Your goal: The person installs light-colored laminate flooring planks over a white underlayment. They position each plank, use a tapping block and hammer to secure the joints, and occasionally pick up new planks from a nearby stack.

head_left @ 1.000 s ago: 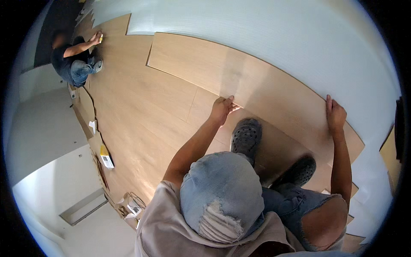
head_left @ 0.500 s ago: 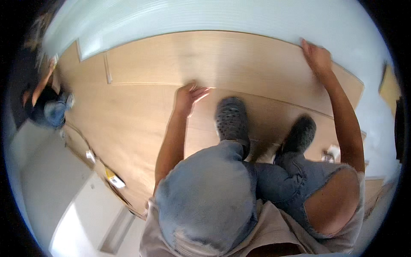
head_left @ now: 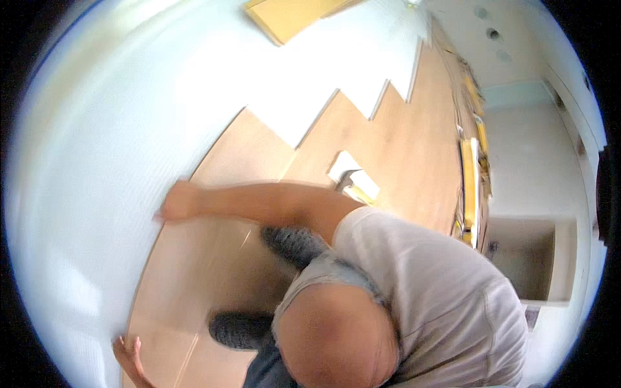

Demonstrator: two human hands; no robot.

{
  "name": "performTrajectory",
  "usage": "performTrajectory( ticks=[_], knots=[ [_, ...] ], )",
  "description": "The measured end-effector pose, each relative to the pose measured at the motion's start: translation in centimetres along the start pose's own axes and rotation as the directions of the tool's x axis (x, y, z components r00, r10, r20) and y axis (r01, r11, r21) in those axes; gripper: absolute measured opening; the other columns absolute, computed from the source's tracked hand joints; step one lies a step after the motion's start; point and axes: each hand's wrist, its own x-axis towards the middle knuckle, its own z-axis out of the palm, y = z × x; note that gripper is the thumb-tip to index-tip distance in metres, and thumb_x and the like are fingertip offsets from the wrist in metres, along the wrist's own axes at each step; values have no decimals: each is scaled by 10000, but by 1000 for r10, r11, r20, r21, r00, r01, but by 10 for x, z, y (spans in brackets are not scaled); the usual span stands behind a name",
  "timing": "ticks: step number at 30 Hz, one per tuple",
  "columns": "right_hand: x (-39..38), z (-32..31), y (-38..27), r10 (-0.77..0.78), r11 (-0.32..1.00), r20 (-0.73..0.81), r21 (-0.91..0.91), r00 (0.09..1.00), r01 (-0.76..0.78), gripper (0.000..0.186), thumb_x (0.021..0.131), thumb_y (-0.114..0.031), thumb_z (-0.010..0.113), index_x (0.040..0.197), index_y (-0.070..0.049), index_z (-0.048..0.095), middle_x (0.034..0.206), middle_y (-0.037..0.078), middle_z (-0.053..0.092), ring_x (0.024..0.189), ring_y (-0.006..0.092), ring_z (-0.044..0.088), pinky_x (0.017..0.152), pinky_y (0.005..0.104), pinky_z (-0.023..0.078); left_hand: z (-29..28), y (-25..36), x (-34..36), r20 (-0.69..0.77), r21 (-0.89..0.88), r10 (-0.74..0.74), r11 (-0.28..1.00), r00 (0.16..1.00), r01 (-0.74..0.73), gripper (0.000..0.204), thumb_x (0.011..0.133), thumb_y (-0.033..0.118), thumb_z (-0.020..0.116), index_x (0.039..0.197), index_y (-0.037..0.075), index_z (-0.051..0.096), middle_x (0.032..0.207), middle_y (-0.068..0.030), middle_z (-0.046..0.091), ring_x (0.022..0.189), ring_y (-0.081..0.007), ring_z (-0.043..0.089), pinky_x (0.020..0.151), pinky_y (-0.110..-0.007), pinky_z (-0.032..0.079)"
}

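Note:
A long light-wood floor plank (head_left: 169, 278) lies along the edge of the laid floor, beside the pale underlay sheet (head_left: 84, 220). My right hand (head_left: 181, 202) is at its outer edge, fingers bent down over the rim and slightly blurred. Further down the same edge, near the bottom of the picture, my left hand (head_left: 129, 355) touches the plank with thumb and fingers apart. Both my dark clogs (head_left: 242, 330) stand on the boards inside that edge. Beyond my right forearm lies a white block (head_left: 344, 165) with a dark tool against it, partly hidden by the arm.
The laid boards (head_left: 388, 149) end in a stepped, sawtooth edge against the underlay. Yellow and white strips (head_left: 471, 184) and cables run along the wall at right. A yellow board or pack (head_left: 291, 16) lies on the underlay at the top. A rectangular recess (head_left: 525, 258) opens in the wall.
My view has swung to the right, so the stepped floor edge shows and the other person has left the picture. My left hand has gone from the plank's inner seam to its outer edge.

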Motion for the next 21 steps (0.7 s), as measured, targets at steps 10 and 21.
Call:
performTrajectory(
  ticks=[10, 21],
  knots=[
    [6, -10, -15, 33, 982, 7, 187, 999, -33, 642, 1052, -503, 356, 807, -76, 768, 815, 127, 734, 817, 350, 686, 784, 471, 530, -62, 43, 0, 111, -173, -186, 964, 976, 204, 505, 869, 208, 717, 1241, -46, 487, 1221, -182, 548, 1141, -284, 530, 997, -378, 435],
    [2, -7, -2, -66, 987, -109, 140, 992, 81, 622, 1051, -492, 385, 761, -88, 759, 793, 126, 731, 792, 338, 692, 760, 459, 544, -62, 62, -2, 24, -139, -141, 980, 990, 143, 271, 830, 165, 721, 885, 63, 476, 842, 5, 417, 803, -160, 416, 785, -278, 404]
  ],
)
